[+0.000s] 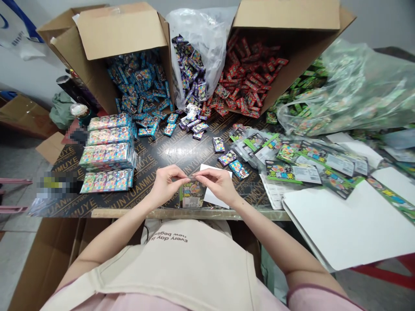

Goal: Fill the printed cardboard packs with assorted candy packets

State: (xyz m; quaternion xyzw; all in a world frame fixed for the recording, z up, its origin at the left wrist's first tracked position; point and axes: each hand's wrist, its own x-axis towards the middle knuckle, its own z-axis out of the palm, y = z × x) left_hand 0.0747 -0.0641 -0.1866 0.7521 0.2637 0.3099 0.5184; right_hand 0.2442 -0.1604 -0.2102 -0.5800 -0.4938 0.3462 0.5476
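Observation:
At the table's front edge, a small printed plastic bag [192, 196] with green and dark artwork hangs upright between my hands. My left hand [169, 183] pinches its top edge from the left, and my right hand [218, 185] pinches it from the right, fingertips almost meeting. Whether anything is inside the bag I cannot tell. A white card [210, 199] lies partly under my right hand. Just beyond it are a blue candy box [238, 169] and two purple candy boxes [227, 158], loose on the dark plywood table [155, 160].
Stacked wrapped packs [105, 155] stand at left. Behind are a carton of blue boxes [123, 34], a clear bag of purple ones [197, 21] and a carton of red ones [288, 13]. Flat printed bags [293, 172], white sheets [350, 224] and a bag of green boxes [356, 95] occupy the right.

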